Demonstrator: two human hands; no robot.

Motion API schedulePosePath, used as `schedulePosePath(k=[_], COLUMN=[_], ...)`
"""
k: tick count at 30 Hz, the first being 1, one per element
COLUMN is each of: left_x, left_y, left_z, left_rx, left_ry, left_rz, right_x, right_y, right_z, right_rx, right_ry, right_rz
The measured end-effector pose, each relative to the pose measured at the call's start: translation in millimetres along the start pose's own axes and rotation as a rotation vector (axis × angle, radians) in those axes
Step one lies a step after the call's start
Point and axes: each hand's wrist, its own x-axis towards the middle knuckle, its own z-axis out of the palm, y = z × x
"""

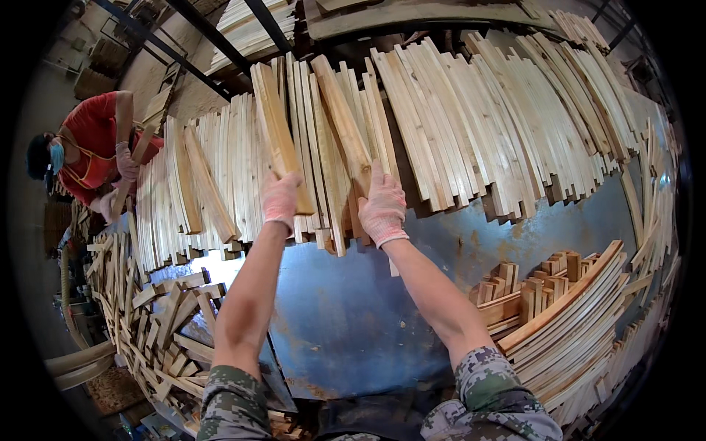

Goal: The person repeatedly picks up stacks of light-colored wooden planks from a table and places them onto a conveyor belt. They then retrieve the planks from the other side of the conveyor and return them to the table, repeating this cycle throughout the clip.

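In the head view, my left hand (282, 197), in a pale pinkish work glove, is closed round the near part of a wooden strip (273, 121). That strip lies on top of a row of similar strips. My right hand (384, 207), gloved alike, grips the near end of a second wooden strip (340, 114), its thumb on the left side and its fingers on the right. This strip slants away to the upper left. Between my hands lie several more pale strips (321, 158), side by side, their near ends uneven.
Long rows of strips (456, 125) cover the far side of the metal table (346, 323). Loose offcuts (165, 323) pile up at the left. Stacked strips (573, 316) and short blocks (540, 290) sit at the right. A co-worker in red (92, 143) handles a strip at the left.
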Motion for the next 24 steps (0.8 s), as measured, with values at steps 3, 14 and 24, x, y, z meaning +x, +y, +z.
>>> schedulePosePath(k=[3, 14, 24], left_x=[-8, -2, -103], left_y=[-10, -71, -121], left_z=[-42, -38, -62], left_rx=[0.097, 0.170, 0.023], left_ry=[0.038, -0.079, -0.216], left_rz=[0.114, 0.174, 0.114], right_x=[14, -20, -115], right_y=[-8, -17, 49], right_z=[-13, 28, 53], right_rx=[0.224, 0.251, 0.647], right_ry=[-0.314, -0.363, -0.487], right_rz=[0.267, -0.090, -0.107])
